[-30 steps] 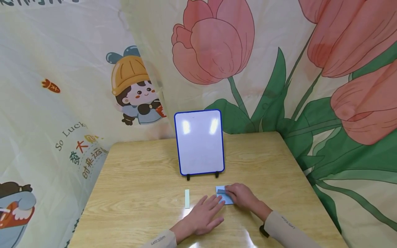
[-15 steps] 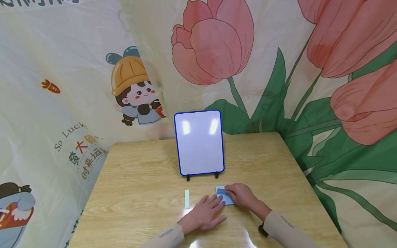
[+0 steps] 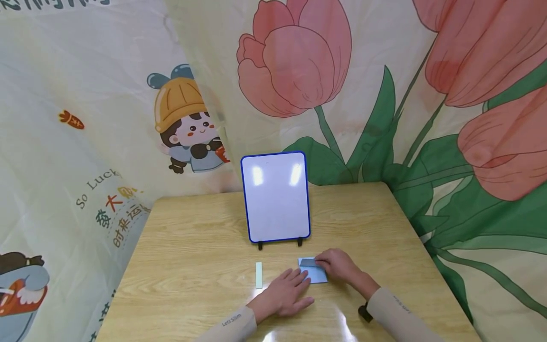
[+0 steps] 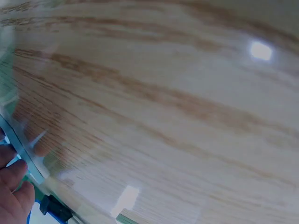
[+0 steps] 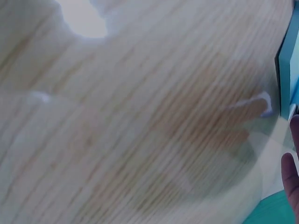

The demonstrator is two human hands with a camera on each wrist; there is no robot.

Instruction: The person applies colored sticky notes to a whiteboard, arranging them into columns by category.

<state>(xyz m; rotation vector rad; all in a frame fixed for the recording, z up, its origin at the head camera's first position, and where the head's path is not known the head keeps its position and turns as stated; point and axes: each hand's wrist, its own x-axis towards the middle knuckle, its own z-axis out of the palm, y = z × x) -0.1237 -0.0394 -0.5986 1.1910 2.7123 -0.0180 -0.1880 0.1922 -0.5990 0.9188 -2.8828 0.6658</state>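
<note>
A square blue sticky note pad (image 3: 315, 274) lies on the table in the head view, its thick side edge showing in the left wrist view. Across its upper part runs a darker blue paper flap (image 3: 307, 262). My right hand (image 3: 339, 264) pinches this flap at its right end with thumb and fingertips. Fingers spread and straight, my left hand (image 3: 285, 292) lies flat at the pad's left edge, fingertips pressing on its lower left corner. A narrow pale green strip (image 3: 259, 275) lies to the left of the pad, apart from both hands.
Behind the pad a small whiteboard (image 3: 277, 197) with a blue frame stands upright on black feet (image 3: 300, 242). The wood-grain table (image 3: 192, 237) reaches back to a printed cloth (image 3: 205, 47). Lamp light glares on its glossy top.
My right hand has shifted slightly right and away from me, so more of the pad and the darker flap shows. The left hand has slid slightly right.
</note>
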